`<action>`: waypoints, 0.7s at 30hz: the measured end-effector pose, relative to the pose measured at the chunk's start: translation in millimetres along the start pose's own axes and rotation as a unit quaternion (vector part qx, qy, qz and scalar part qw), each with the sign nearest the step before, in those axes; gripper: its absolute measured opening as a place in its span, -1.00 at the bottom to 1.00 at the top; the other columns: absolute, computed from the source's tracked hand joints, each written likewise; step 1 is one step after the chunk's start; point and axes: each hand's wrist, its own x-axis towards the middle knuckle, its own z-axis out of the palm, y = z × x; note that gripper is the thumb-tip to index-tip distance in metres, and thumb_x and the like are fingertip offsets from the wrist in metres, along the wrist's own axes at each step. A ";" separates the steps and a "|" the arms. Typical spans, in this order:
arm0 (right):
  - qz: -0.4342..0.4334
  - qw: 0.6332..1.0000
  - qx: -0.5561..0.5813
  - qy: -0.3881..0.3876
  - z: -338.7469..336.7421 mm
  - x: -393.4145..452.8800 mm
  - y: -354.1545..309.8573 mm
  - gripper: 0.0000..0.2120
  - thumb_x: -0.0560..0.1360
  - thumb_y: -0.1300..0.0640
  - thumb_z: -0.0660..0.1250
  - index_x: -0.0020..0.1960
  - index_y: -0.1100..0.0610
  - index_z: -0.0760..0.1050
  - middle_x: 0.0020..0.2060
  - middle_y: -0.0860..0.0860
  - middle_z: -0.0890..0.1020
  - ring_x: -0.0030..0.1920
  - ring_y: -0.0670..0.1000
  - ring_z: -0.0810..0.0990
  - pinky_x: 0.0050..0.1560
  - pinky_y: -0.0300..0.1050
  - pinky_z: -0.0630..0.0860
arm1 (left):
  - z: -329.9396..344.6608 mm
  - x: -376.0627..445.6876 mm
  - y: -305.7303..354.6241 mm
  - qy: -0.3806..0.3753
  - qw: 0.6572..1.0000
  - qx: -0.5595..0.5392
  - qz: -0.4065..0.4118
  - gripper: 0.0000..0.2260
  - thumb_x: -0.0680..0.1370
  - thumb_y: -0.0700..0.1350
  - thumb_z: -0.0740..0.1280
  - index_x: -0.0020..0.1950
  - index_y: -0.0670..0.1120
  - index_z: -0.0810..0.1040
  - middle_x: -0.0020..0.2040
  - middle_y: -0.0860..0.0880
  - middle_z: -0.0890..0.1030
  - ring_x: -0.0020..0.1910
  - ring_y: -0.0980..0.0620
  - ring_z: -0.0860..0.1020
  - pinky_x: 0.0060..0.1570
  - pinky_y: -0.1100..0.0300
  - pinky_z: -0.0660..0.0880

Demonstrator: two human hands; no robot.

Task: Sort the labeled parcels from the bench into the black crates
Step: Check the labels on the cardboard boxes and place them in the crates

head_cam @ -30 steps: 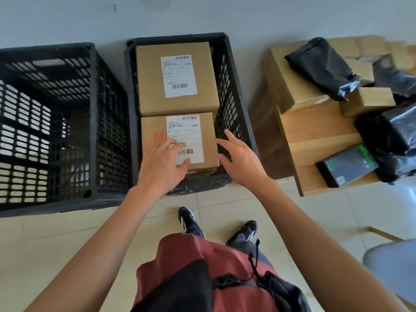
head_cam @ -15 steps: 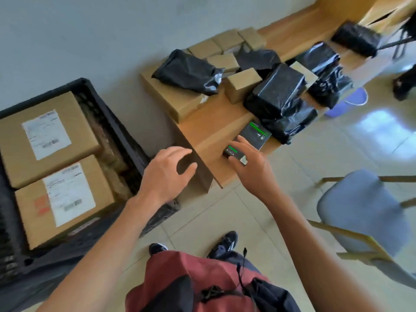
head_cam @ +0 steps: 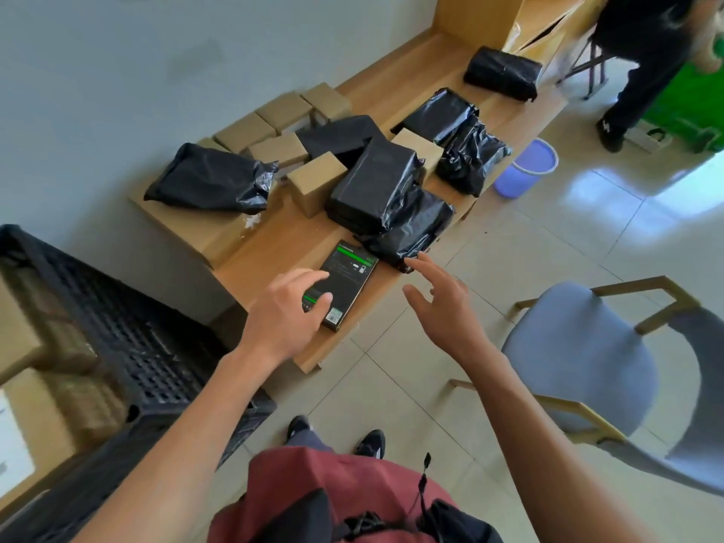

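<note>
A flat black box with green print (head_cam: pixel 350 268) lies at the front edge of the wooden bench (head_cam: pixel 282 244). My left hand (head_cam: pixel 286 311) rests on its near end, thumb and fingertips touching its top. My right hand (head_cam: pixel 442 303) hovers open just right of the box, its fingertips close to a black plastic-wrapped parcel (head_cam: pixel 411 225). Several more black parcels and small cardboard boxes (head_cam: pixel 313 182) cover the bench behind. A black crate (head_cam: pixel 129 346) stands at the left with cardboard parcels (head_cam: pixel 23 339) inside it.
A grey-blue chair (head_cam: pixel 580 354) with a wooden frame stands close on the right. A purple bucket (head_cam: pixel 525 168) sits on the floor beyond the bench. Another person (head_cam: pixel 646 52) stands at the far right. A large flat carton (head_cam: pixel 196 225) lies under one black parcel.
I turned from the crate to the bench. My right hand came off the black-and-green box and moved right; my left hand moved onto that box.
</note>
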 end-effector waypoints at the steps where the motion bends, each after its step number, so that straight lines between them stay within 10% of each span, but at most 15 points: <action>1: 0.001 1.000 0.002 0.002 -2.6 6.5 1.6 -0.56 0.66 0.10 0.34 0.52 -0.03 0.45 0.57 -0.03 0.39 0.55 0.02 0.38 0.47 0.18 0.44 | 2.0 6.6 0.3 -0.002 1.000 -0.001 0.003 -0.68 0.65 0.00 0.35 0.41 0.02 0.57 0.35 0.07 0.58 0.35 0.03 0.49 0.25 0.09 0.48; 9: 0.000 1.000 -0.026 -0.013 -12.9 75.5 4.4 -0.55 0.66 0.11 0.34 0.54 -0.01 0.44 0.58 -0.02 0.37 0.54 0.03 0.40 0.45 0.12 0.46 | 10.5 83.8 -4.4 -0.007 1.000 -0.008 -0.006 -0.65 0.67 -0.01 0.32 0.45 -0.03 0.54 0.39 0.01 0.56 0.38 0.02 0.48 0.29 0.23 0.35; 13: 0.016 0.997 -0.067 -0.031 -21.3 120.8 -0.9 -0.55 0.67 0.09 0.32 0.55 -0.03 0.41 0.59 -0.04 0.35 0.35 0.02 0.56 0.15 -0.46 0.36 | 7.6 129.1 -3.9 0.003 0.999 -0.039 -0.017 -0.64 0.67 0.02 0.31 0.47 0.01 0.52 0.42 0.03 0.54 0.39 0.02 0.48 0.34 0.13 0.43; 19: 0.020 0.998 -0.058 -0.033 -21.4 174.9 -5.4 -0.55 0.67 0.09 0.32 0.55 -0.03 0.41 0.60 -0.04 0.34 -0.33 -0.30 0.33 0.26 0.20 0.59 | 7.3 177.2 -15.6 0.007 0.997 -0.069 -0.032 -0.64 0.66 0.02 0.33 0.46 0.02 0.53 0.41 0.01 0.56 0.38 0.02 0.50 0.36 0.04 0.49; 21: 0.019 0.998 -0.052 -0.042 -17.4 188.0 -8.0 -0.55 0.67 0.08 0.32 0.55 -0.06 0.40 0.60 -0.07 0.33 -0.19 -0.30 0.47 0.30 0.14 0.57 | 5.0 185.0 -21.6 0.011 0.996 -0.072 -0.043 -0.64 0.66 0.02 0.33 0.46 0.02 0.53 0.41 0.01 0.56 0.38 0.01 0.50 0.37 0.00 0.49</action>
